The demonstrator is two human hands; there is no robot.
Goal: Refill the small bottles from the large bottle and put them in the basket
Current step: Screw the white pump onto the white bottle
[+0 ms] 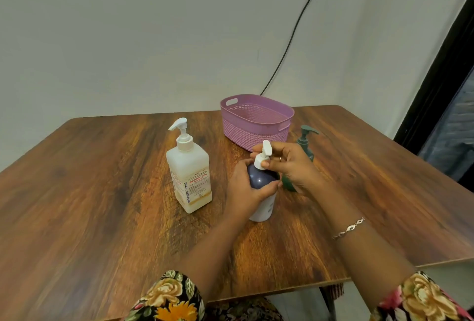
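Observation:
A small blue-and-white pump bottle (261, 192) stands mid-table. My left hand (243, 192) grips its body from the left. My right hand (287, 164) pinches its white pump head (264, 156) at the collar. The large white square pump bottle (188, 174) with a red-lettered label stands upright to the left, apart from my hands. A small dark green pump bottle (306, 141) stands behind my right hand, its lower part mostly hidden. The pink woven basket (256, 125) sits at the back with nothing visible inside.
The wooden table (89, 205) ends in a front edge near my sleeves and a right edge beside a dark frame (436, 89). A black cable (295, 30) runs down the wall behind the basket.

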